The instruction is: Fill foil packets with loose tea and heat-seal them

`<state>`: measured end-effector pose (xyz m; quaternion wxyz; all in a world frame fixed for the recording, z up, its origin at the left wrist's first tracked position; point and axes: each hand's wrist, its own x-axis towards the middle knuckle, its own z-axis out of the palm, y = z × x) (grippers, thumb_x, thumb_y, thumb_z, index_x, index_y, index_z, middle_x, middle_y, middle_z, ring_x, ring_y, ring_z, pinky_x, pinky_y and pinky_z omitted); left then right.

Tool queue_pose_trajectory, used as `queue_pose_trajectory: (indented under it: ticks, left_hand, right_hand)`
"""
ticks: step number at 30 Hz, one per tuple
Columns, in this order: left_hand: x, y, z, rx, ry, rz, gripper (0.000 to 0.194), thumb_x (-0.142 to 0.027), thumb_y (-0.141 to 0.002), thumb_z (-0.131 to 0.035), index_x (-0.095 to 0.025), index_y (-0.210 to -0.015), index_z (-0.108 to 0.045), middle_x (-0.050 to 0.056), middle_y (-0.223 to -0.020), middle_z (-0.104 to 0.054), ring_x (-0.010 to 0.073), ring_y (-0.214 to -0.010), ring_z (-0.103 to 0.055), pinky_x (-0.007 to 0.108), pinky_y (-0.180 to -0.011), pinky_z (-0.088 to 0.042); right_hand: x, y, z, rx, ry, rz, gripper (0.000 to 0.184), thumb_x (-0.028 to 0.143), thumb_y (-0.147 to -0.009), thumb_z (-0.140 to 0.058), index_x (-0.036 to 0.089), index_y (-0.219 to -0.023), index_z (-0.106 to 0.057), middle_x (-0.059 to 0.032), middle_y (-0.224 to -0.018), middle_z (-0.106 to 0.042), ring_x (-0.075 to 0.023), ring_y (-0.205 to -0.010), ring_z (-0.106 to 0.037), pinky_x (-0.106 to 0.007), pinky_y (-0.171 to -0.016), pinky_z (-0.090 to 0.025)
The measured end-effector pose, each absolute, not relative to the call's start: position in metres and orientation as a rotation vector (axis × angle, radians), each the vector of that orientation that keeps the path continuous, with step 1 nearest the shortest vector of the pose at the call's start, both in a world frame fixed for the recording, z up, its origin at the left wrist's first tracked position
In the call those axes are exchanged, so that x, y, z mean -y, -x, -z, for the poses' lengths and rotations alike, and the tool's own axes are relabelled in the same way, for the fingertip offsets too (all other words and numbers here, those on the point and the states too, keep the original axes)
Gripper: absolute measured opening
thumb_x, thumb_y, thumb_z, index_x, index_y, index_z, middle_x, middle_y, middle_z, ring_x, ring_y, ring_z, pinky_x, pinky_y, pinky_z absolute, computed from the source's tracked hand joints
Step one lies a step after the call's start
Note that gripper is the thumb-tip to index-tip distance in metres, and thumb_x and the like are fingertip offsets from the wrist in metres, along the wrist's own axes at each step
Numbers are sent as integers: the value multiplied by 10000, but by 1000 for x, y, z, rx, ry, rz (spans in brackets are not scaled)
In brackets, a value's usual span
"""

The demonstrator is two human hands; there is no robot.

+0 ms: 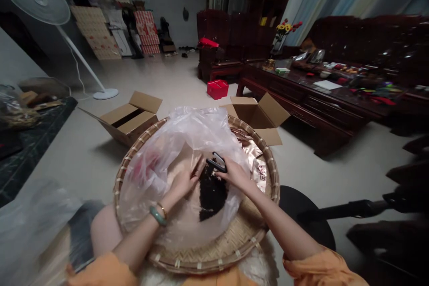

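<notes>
"Step in hand, as judged from the posture?"

"Dark heap [212, 196] is apparently being picked over or tidied at its far end. It is spread on a sheet of clear plastic [201, 127], by which much of a woven tray [246, 228] is covered."

"Hands?"

"Right hand [231, 172]: fingers curled closed around a black-edged tool [217, 161], poised at the heap's far end; its kind cannot be told. Left hand [186, 182]: fingers extended nearly straight beside the heap; nothing is seen gripped, and contact cannot be confirmed."

"Called for next?"

"A light touch, it is judged; by a rough sweep, loose bits might be scattered."

"Look of the heap?"

"Near black, dull, seemingly crumbly; longer than wide, ragged-edged. Copper-coloured foil packets [259, 165] are set beside the plastic, at the tray's right."
</notes>
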<state>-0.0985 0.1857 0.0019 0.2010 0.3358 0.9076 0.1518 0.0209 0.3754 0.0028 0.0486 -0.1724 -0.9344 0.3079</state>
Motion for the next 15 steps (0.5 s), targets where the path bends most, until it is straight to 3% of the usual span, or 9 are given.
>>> queue_pose_trajectory:
  ticks: [5, 7, 10, 15]
  left_hand:
    - [-154, 119, -5, -2550, -817, -449, 208, -247, -854, -469, -164, -858, -659, 89, -894, -711, 220, -842, -652, 272, -703, -422]
    - [-145, 118, -8, -2554, -781, -492, 156, -230, -819, -527, -173, -907, -642, 63, -919, -710, 201, -861, -646, 250, -709, -421]
    - [-137, 113, -16, -2613, -728, -630, 240, -244, -772, -610, -168, -999, -584, 45, -957, -696, 188, -884, -630, 232, -703, -421]
    - [-121, 109, -43, -2625, -801, -602, 120, -285, -803, -583, -178, -751, -602, 17, -751, -682, 187, -757, -622, 242, -648, -403]
  right_hand:
    - [-379, -26, -3, 2997, 606, -704, 549, 327, -801, -662, 159, -1282, -459, -138, -1221, -586, -253, -1111, -570, -318, -880, -432]
    - [-376, -27, -2, 3041, 551, -767, 535, 354, -796, -667, 155, -1256, -480, -132, -1199, -601, -254, -1084, -582, -318, -864, -437]
    - [-372, -23, -5, 3016, 422, -940, 532, 393, -790, -665, 162, -1243, -509, -116, -1180, -619, -247, -1060, -587, -312, -861, -438]
    - [-361, -6, -19, 2941, 270, -993, 589, 354, -798, -657, 181, -1326, -458, -114, -1253, -578, -246, -1119, -549, -318, -910, -413]
